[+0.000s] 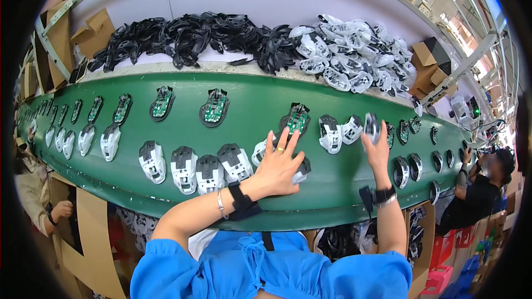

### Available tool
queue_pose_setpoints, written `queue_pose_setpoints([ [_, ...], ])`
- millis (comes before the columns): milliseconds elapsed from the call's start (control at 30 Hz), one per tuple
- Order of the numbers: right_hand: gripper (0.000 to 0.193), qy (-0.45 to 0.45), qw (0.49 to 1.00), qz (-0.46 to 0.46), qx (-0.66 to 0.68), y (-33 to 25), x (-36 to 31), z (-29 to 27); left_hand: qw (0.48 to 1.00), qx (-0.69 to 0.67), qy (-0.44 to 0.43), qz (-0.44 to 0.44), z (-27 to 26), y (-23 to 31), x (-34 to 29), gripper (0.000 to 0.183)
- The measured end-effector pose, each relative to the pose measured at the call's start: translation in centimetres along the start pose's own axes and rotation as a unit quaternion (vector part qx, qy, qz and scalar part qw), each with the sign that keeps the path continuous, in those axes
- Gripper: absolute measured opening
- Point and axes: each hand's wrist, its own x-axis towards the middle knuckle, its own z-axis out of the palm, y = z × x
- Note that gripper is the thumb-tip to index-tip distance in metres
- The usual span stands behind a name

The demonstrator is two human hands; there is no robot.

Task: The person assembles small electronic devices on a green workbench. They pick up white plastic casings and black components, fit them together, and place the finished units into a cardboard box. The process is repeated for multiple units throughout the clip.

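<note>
My left hand [280,167] lies spread over the green conveyor belt [183,97], its fingertips at the near end of a black mouse base with a green circuit board [297,117]. Parts of white-and-black mouse shells stick out on both sides of that hand, one shell [260,152] at its left and one [302,170] under its right edge. Further right, my right hand [377,149] grips an upright mouse shell [372,125], slightly blurred, between thumb and fingers. Two white-and-black shells [331,134] sit between my hands.
Loose black parts [205,36] and white shells [354,52] are heaped on the ledge behind the belt. More circuit-board bases [215,108] and shells [183,169] line the belt. Co-workers stand at left [39,188] and right [479,191]. Cardboard boxes [86,232] stand below.
</note>
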Motion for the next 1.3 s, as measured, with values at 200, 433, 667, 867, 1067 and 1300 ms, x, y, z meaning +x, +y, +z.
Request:
queue_pose_setpoints([
  [200, 0.088, -0.037, 0.974, 0.066, -0.215, -2.0, 3.1, 5.2, 0.993, -0.029, 0.009, -0.116, 0.3, -0.3, -0.7, 0.083],
  [433, 0.089, -0.05, 0.978, 0.018, -0.203, 2.6, 3.2, 2.9, 0.994, -0.069, -0.056, 0.071, -0.3, -1.1, -2.0, 0.083],
  [667, 0.081, -0.007, 0.997, -0.001, 0.08, 0.6, 2.9, 3.4, 0.991, -0.064, -0.113, 0.03, -1.8, -1.5, -2.0, 0.083],
  [867, 0.083, -0.04, 0.986, -0.164, 0.001, -6.5, -0.1, 7.7, 0.995, -0.056, -0.026, 0.084, -0.9, -0.9, -2.5, 0.076],
  [1067, 0.093, -0.059, 0.979, -0.197, -0.003, -6.1, -0.1, 7.7, 0.994, -0.109, -0.017, 0.017, -0.5, -1.4, -3.9, 0.083],
  [1300, 0.088, -0.049, 0.976, -0.208, -0.04, -4.0, -0.5, 5.5, 0.995, -0.098, -0.021, -0.025, 0.8, -2.0, -2.2, 0.081],
])
